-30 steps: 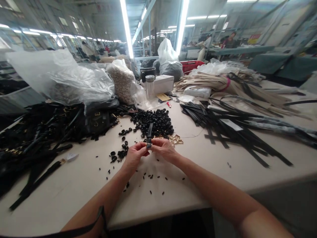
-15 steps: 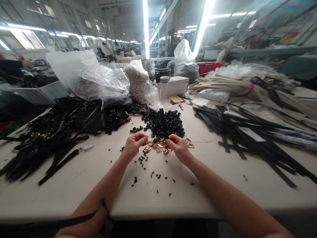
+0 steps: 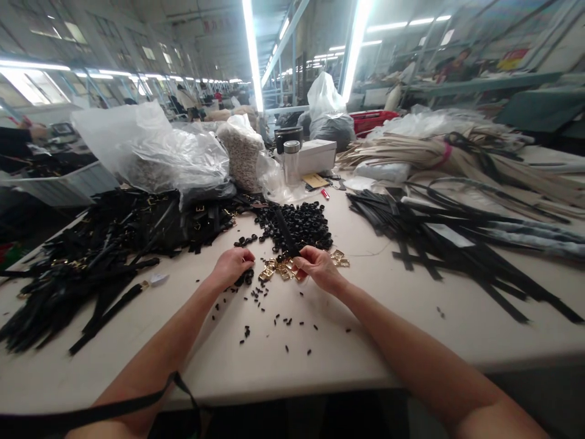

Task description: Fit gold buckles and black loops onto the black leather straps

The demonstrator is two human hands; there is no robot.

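My right hand [image 3: 317, 268] is closed on the lower end of a short black strap [image 3: 284, 230] that slants up and away over a heap of black loops [image 3: 301, 224]. My left hand [image 3: 232, 266] rests on the table with its fingers curled down over a few loose black loops [image 3: 247, 277]; what they pinch is hidden. Between the two hands lie several gold buckles [image 3: 278, 270]. Small black bits [image 3: 278, 320] are scattered on the table in front of my arms.
A big pile of black straps with buckles [image 3: 95, 244] covers the left side of the table [image 3: 150, 360]. Loose black straps [image 3: 439, 238] and beige straps [image 3: 425, 152] lie right. Plastic bags [image 3: 173, 152], a flask [image 3: 291, 161] and a white box [image 3: 317, 152] stand behind. A black strap [image 3: 91, 414] crosses my left arm.
My hands have parted: the left one let go of the strap and dropped left onto the loose loops. The right one keeps the strap, now leaning left. The view shifted.
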